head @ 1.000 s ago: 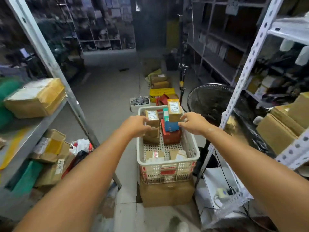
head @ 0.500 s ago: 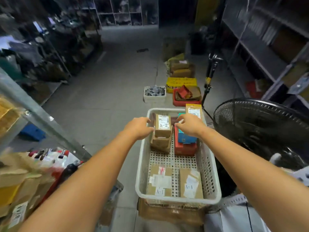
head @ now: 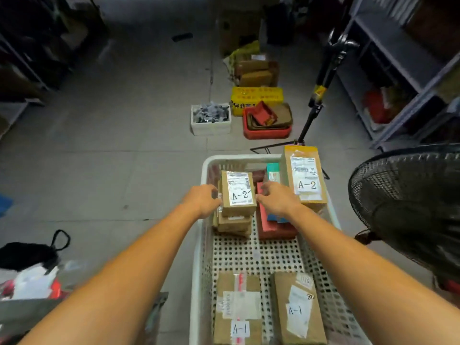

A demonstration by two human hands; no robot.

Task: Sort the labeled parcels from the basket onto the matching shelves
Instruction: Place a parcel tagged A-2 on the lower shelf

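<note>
A white perforated basket (head: 199,245) holds several brown labeled parcels. A small parcel marked A-2 (head: 239,192) tops a stack at the basket's far left. My left hand (head: 201,200) grips its left side with curled fingers, and my right hand (head: 276,199) holds its right edge. A taller A-2 parcel (head: 305,178) stands at the far right, behind flat red boxes (head: 273,230) and a teal box (head: 273,171). Two A-1 parcels (head: 239,307) (head: 297,310) lie flat at the near end.
A black floor fan (head: 408,202) stands close on the right of the basket. Ahead on the floor sit a white bin (head: 211,119), a red bin (head: 267,125), a yellow crate (head: 256,97) and a tripod stand (head: 316,103). Metal shelving (head: 398,58) lines the right.
The view has tilted down onto the basket. My right hand moved left from the blue and teal boxes to the small A-2 parcel. My left hand stayed at that parcel's left side.
</note>
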